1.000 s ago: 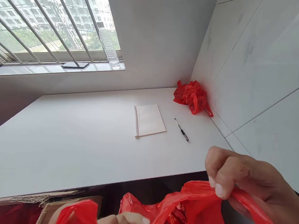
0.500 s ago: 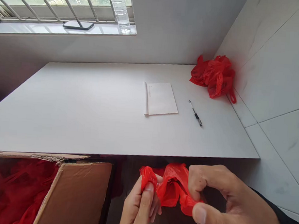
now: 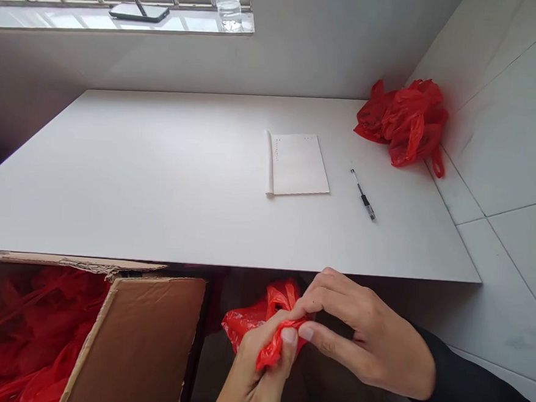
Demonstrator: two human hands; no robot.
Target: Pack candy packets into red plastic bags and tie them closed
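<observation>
"So, where's the red plastic bag (image 3: pixel 242 322)?"

"Just below the front edge of the counter (image 3: pixel 179 213), right of the cardboard box (image 3: pixel 141 345). Fingers of the left hand (image 3: pixel 249 374) grip its bunched end; those of the right hand (image 3: pixel 366 333) pinch the plastic alongside."

"What could go wrong?"

"It looks thin, so a hard tug might tear it. Should the left grip slacken, it could drop; I can't tell what supports it below."

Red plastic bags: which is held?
The red plastic bag in the left hand; other red plastic lies on the white table and in the brown cardboard box.
</observation>
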